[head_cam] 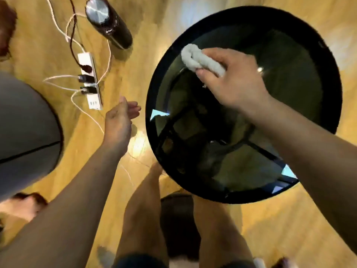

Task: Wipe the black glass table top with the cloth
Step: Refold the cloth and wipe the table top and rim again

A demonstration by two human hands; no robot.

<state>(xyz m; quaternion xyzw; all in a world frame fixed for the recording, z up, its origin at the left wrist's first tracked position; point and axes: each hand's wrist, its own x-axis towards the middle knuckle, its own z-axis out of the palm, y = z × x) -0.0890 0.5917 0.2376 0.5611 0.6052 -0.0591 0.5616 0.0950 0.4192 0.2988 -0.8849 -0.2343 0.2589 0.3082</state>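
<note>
Two bare hands at work: our right hand [229, 78] grips a bunched white cloth [201, 59] pressed near the far-left edge of the round black glass table top [289, 78]; our left hand [120, 118] hangs open beside it.

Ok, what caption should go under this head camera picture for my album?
Right hand wiping the round black glass table top with a bunched white cloth, left hand open above the wooden floor.

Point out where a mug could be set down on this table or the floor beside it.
The black glass table top is bare except where the right hand presses the cloth near its far-left rim; the right half is free. Floor left of the table is crowded: power strip, cables, dark cylinder, open left hand.
</note>
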